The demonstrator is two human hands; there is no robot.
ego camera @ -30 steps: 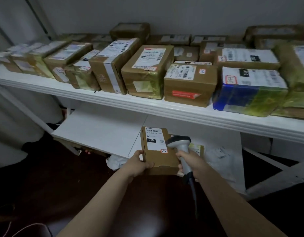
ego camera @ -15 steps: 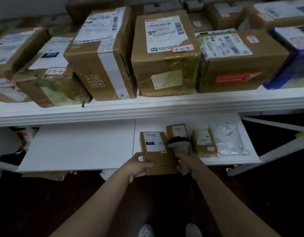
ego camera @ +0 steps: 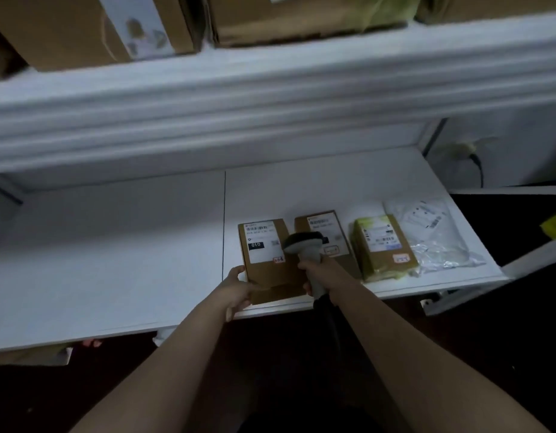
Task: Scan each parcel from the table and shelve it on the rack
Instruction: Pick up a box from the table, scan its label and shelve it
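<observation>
Parcel on the lower shelf, scanner head over it

My left hand (ego camera: 236, 289) grips the near left corner of the brown cardboard parcel (ego camera: 264, 270), thumb on its left edge and fingers curled under. The parcel lies flat on the white lower shelf (ego camera: 114, 260), label up, its long axis running away from my fingers with the label at the far end. My right hand (ego camera: 325, 271) is wrapped round the handle of the barcode scanner (ego camera: 303, 245), whose head overlaps the parcel's right edge. Just beyond my right fingers lies a second cardboard box (ego camera: 331, 225), partly hidden by the scanner. Right of it are a yellow-taped parcel (ego camera: 384, 245) and a clear plastic mailer (ego camera: 432, 232). The upper shelf edge (ego camera: 270, 98) overhangs everything, with boxes (ego camera: 83, 26) on top.
</observation>
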